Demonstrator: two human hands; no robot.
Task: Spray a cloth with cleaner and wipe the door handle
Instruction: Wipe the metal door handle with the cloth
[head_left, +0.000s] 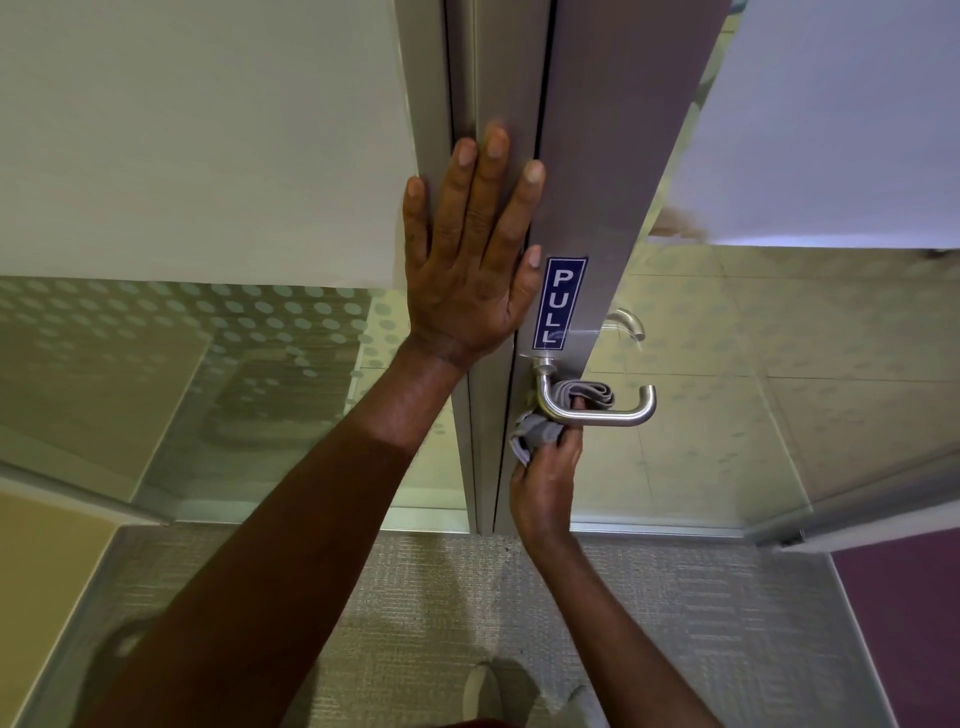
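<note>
Wiping stage, spraying apparently done: you are bracing your left hand (470, 254), fingers spread flat, against the door (597, 156) edge while your right hand (545, 480) is grasping the cloth (540, 428) around the handle (597, 413).

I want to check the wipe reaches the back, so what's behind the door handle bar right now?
Behind the door handle, folded grey cloth is pushed between bar and door by the right hand. Its fingertips show there; the bar's rear face is covered.
</note>
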